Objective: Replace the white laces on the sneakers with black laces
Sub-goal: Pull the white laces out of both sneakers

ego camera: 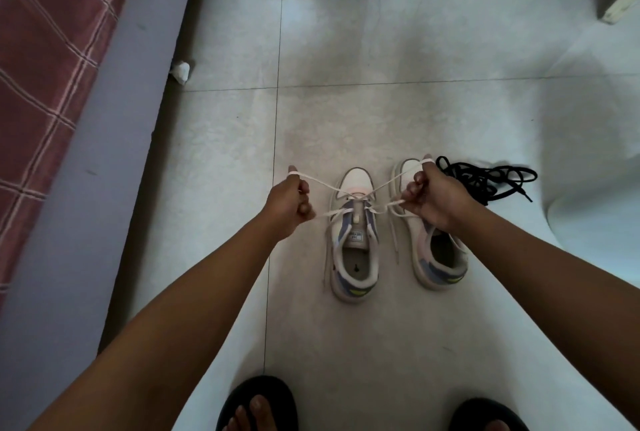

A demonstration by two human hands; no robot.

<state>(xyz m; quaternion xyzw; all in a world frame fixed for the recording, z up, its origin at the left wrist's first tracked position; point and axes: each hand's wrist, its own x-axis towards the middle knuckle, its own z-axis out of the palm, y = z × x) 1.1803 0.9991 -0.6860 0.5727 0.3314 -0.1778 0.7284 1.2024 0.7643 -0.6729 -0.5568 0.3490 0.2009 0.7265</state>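
- Two feet in black sandals (258, 403) at the bottom edge, toes showing, standing on the pale tiled floor (398, 101)
- Left hand (289, 203): fingers curled tight on the white lace (320, 184), one strand looped over the raised forefinger, a second strand running out from under the fist toward the shoe
- Right hand (433, 196): fingers curled and clamped on the other end of the same lace, a loop caught over the raised forefinger, held over the right sneaker
- Left sneaker (353, 240): white with blue and yellow panels, toe pointing away, upright on the floor between the two hands; lace strands cross above its toe and pass through the eyelets near the front
- Right sneaker (436, 250): same make, just beside the first, partly covered by the right hand; a loose white lace end trails down its inner side
- Black laces (485, 183): tangled heap on the floor, just right of the right sneaker
- Bed with red checked cover (45, 60) along the left edge
- Crumpled white scrap (180, 71) on the floor by the bed base
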